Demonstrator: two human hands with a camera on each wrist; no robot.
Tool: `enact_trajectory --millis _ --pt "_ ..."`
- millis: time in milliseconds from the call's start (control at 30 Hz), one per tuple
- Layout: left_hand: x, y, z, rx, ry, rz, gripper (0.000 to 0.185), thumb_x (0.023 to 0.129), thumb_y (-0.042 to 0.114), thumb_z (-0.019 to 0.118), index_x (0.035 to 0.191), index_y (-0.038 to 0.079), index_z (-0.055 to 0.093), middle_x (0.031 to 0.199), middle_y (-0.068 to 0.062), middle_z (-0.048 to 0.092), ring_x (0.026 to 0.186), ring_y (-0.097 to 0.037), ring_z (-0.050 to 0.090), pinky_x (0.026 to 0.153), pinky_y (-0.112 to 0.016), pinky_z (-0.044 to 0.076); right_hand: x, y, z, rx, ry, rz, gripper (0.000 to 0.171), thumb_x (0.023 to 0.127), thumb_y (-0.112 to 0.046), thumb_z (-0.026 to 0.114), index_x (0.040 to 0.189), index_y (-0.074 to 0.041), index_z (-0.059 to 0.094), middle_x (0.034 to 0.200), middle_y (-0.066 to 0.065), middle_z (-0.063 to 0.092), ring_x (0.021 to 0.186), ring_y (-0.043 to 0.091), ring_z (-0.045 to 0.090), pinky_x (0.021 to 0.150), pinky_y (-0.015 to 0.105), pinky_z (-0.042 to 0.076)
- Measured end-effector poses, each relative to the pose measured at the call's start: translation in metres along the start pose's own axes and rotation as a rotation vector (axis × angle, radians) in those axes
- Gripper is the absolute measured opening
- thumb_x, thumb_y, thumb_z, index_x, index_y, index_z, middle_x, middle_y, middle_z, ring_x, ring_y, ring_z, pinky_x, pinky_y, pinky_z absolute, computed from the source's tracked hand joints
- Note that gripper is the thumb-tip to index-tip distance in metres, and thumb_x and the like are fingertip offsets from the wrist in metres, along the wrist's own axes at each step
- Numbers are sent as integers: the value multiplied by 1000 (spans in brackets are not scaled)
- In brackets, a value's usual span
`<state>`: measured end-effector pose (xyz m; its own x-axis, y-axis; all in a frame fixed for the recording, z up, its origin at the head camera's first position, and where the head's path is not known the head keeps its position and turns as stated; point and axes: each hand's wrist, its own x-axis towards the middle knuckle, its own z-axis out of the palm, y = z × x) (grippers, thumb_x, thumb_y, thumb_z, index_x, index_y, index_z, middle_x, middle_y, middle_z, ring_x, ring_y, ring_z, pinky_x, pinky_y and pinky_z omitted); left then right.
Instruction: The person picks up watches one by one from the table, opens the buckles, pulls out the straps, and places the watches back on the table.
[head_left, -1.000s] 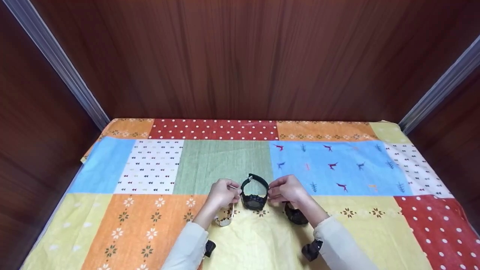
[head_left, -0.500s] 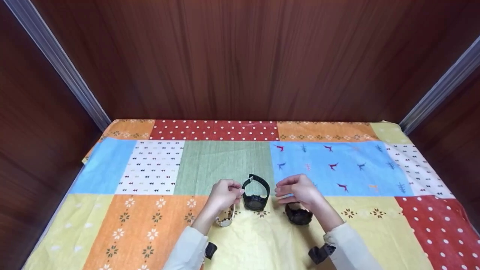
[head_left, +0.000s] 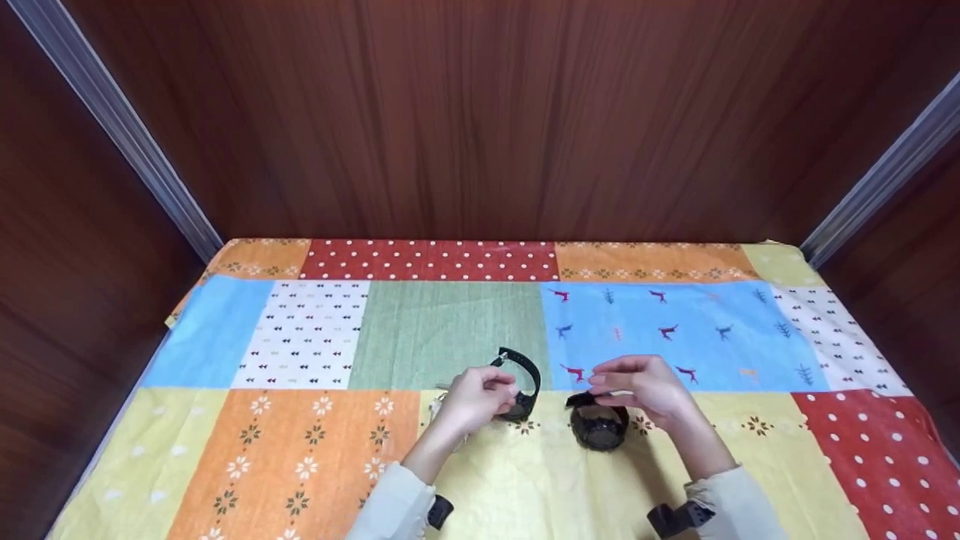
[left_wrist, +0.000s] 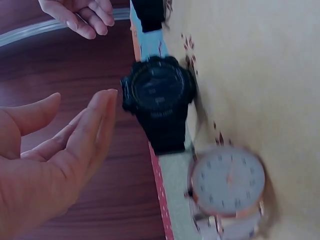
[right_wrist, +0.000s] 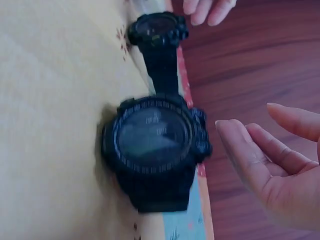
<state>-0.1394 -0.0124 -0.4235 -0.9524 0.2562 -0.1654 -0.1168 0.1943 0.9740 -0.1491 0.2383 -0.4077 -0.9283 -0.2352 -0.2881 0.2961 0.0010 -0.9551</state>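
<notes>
My left hand (head_left: 476,399) hovers over the middle black wristwatch (head_left: 531,375), covering part of it in the head view. From the left wrist view, the fingers are loosely extended and hold nothing, apart from that watch's dark dial (left_wrist: 159,89). A white-faced wristwatch (left_wrist: 229,180) stands nearest the left wrist; the hand mostly hides it in the head view. My right hand (head_left: 646,390) is above and behind the right-hand black wristwatch (head_left: 598,431). In the right wrist view its relaxed fingers (right_wrist: 240,150) are clear of the large round dial (right_wrist: 154,137).
A patchwork cloth (head_left: 300,450) covers the table under the watches. Brown wood-grain panels (head_left: 480,120) rise behind and at both sides, with metal strips (head_left: 127,142) at the corners. Small black devices (head_left: 679,517) sit at the cuffs.
My right hand has moved away from the middle watch, rightward over the right-hand watch. My left hand has let go of the middle watch's side and shifted right, in front of it.
</notes>
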Motion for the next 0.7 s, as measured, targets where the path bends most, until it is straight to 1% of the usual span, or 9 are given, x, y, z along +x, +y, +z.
enact_trajectory --millis 67,133,233,333,433,567,700 --pt "0 1 5 -18 -19 0 22 86 1 58 105 -11 59 88 -18 63 78 -22 63 70 -26 52 -3 1 -6 -1 15 1 17 83 4 59 99 11 60 90 15 65 82 25 64 79 39 50" --pt "-1 1 9 -28 -34 9 22 86 1 58 104 -11 59 87 -18 63 78 -23 63 70 -26 52 -5 2 -11 2 34 7 16 84 4 59 98 10 60 90 15 65 82 25 64 79 39 50" --pt "-1 1 16 -29 -44 22 22 86 2 58 104 -11 60 85 -17 63 77 -24 63 69 -27 53 -8 5 -19 9 46 10 18 84 4 58 101 12 58 90 15 65 83 25 64 80 39 50" --pt "-2 -1 24 -40 -56 20 23 86 2 59 104 -11 59 86 -18 63 77 -26 63 69 -28 53 -10 7 -25 6 55 13 20 84 5 58 102 14 57 89 14 65 81 24 64 79 39 50" --pt "-1 -4 32 -47 -69 13 23 86 3 58 105 -10 59 88 -17 62 78 -23 63 70 -28 53 -12 10 -31 -2 71 25 19 84 5 58 101 13 58 87 13 64 80 24 64 79 39 50" --pt "2 -8 41 -29 -77 17 22 87 3 57 106 -9 59 86 -11 62 76 -17 62 70 -26 52 -12 15 -37 -16 93 42 18 83 4 59 99 13 59 86 12 63 78 23 65 77 37 51" --pt "6 -14 50 -3 -76 7 20 87 4 56 105 -5 61 85 -7 62 76 -16 62 70 -26 52 -13 20 -41 -46 99 48 20 83 5 60 100 15 58 84 11 64 77 21 65 73 35 52"
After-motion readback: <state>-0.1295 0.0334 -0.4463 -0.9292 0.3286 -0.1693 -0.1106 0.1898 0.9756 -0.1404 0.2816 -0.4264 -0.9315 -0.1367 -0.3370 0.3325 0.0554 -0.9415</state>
